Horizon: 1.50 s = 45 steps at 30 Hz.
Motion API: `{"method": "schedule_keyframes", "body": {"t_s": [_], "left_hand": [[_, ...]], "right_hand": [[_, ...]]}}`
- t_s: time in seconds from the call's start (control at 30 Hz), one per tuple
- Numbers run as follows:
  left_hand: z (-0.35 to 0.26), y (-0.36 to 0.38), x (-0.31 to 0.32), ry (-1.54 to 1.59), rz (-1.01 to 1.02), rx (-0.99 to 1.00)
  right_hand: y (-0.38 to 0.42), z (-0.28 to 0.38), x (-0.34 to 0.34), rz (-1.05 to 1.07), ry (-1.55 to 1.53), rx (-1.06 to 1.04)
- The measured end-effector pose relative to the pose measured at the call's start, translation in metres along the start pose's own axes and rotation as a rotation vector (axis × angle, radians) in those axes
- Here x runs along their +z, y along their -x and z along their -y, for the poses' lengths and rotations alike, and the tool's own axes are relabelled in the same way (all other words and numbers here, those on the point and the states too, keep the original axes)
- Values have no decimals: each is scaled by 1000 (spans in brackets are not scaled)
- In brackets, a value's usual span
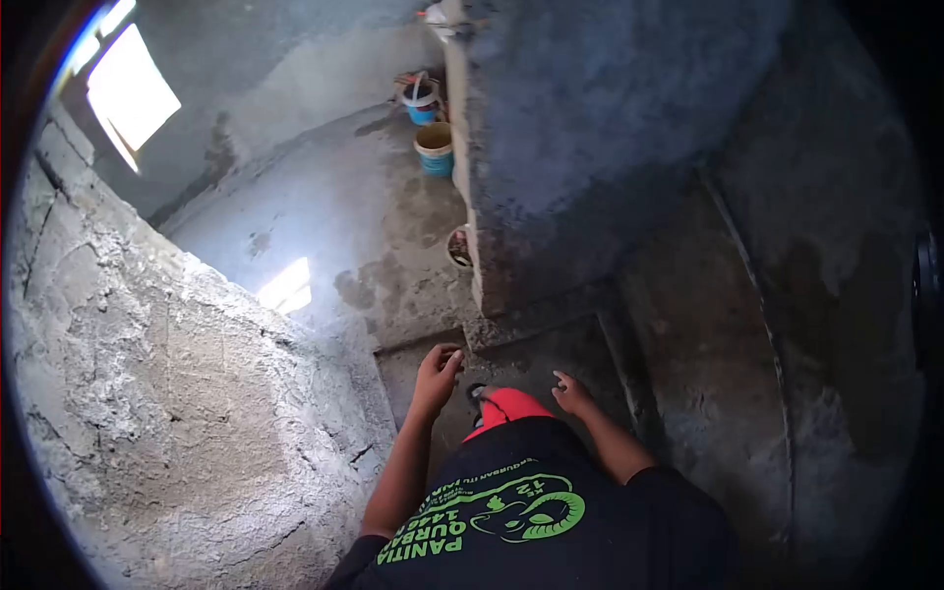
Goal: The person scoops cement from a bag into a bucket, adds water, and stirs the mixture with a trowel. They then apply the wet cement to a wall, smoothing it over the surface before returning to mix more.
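My left hand (440,374) hangs in the air beside the rough wall on the left, its fingers loosely bent and apart from the thumb. Nothing shows in it. My right hand (570,392) is held out in front of my body, index finger stretched, and it holds nothing that I can see. Between the two hands are red shorts (509,405) and a dark shirt (511,482) with green print. Part of a dark sandal (477,391) shows below, on the concrete floor.
A rough plastered wall (187,393) rises on the left, and a dividing wall (600,128) ends ahead. Past its edge stand a blue bucket (423,110), a second blue bucket (436,162) and a partly hidden round container (459,246). A raised floor edge (423,339) lies ahead.
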<state>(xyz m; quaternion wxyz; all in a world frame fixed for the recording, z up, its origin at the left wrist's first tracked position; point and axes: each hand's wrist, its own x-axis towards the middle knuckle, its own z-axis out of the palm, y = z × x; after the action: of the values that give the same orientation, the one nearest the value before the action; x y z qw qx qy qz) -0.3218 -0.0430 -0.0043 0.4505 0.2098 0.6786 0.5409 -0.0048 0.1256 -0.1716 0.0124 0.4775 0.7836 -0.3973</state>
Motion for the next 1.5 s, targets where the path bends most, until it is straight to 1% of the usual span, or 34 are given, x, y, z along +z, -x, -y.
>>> {"method": "schedule_keyframes", "body": {"t_s": [0.03, 0.1, 0.13, 0.17, 0.2, 0.23, 0.3, 0.33, 0.4, 0.43, 0.47, 0.53, 0.57, 0.6, 0.67, 0.7, 0.77, 0.8, 0.87, 0.9, 0.93, 1.0, 1.03, 1.07, 1.13, 1.2, 1.27, 1.3, 1.33, 1.4, 1.43, 1.47, 1.5], "left_hand": [[7, -1, -11, 27, -26, -13], [12, -12, -32, 53, -67, -37], [12, -19, -41, 72, -91, -59], [8, -29, -48, 51, -117, -53], [0, -40, -55, 50, -123, -42], [-8, -52, -63, 54, -128, -59], [-17, -87, -79, 46, -131, -63], [-21, -105, -88, 42, -139, -63], [-37, -142, -102, -52, -78, -100], [-49, -160, -109, -87, -67, -158], [-60, -175, -116, -94, -65, -156], [-83, -211, -127, -46, -43, -129], [-83, -233, -133, -31, -22, -75], [-83, -255, -139, -12, 2, -35], [-107, -281, -137, -4, -49, -31], [-113, -297, -139, 15, -58, -25], [-125, -327, -143, 14, -30, -32], [-130, -340, -147, 9, -15, -45], [-133, -370, -158, 5, 7, -57], [-135, -387, -164, -3, 17, -68], [-137, -405, -170, -11, 26, -78], [-141, -446, -186, -15, 36, -80], [-141, -467, -196, -19, 33, -80], [-143, -488, -203, -32, 48, -87], [-150, -537, -221, -64, 121, -133], [-164, -581, -237, -149, 207, -186], [-183, -615, -254, -224, 299, -145], [-191, -630, -262, -260, 326, -114], [-199, -643, -272, -270, 348, -125], [-221, -672, -282, -336, 400, -69], [-228, -685, -287, -314, 400, -40], [-235, -700, -291, -326, 429, -46], [-242, -715, -296, -331, 461, -55]], "right_hand": [[-12, 3, 0, 8, 11, -14], [-36, 4, 1, 133, 78, 78], [-52, -11, 13, 140, 81, 72], [-77, -34, 32, 134, 100, 11], [-100, -29, 35, 122, 120, -51], [-123, -24, 38, 118, 119, -63], [-154, 16, 38, 256, 138, 51], [-173, 26, 45, 261, 135, 44], [-212, 39, 57, 293, 99, 64], [-218, 64, 46, 285, 101, 57], [-229, 83, 46, 283, 94, 57], [-260, 106, 49, 348, -17, -54], [-271, 116, 52, 336, 5, -98], [-279, 130, 56, 328, -2, -85], [-298, 160, 57, 391, -46, -44], [-303, 179, 55, 381, -48, -31], [-315, 220, 50, 352, -57, -178], [-323, 236, 53, 344, -62, -172], [-337, 263, 60, 347, -218, -155], [-342, 276, 59, 322, -340, -149], [-348, 290, 57, 315, -348, -139], [-367, 314, 55, 293, -451, 11], [-378, 322, 56, 272, -460, -4], [-387, 328, 53, 253, -471, 47], [-417, 339, 58, 148, -441, 57], [-442, 356, 54, 71, -454, 268], [-479, 329, 94, -187, -457, 259], [-482, 342, 99, -258, -522, 394], [-492, 354, 91, -327, -570, 518], [-505, 380, 81, -388, -538, 526], [-508, 394, 82, -428, -503, 527], [-513, 406, 81, -443, -515, 552], [-518, 417, 77, -443, -562, 514]]}}
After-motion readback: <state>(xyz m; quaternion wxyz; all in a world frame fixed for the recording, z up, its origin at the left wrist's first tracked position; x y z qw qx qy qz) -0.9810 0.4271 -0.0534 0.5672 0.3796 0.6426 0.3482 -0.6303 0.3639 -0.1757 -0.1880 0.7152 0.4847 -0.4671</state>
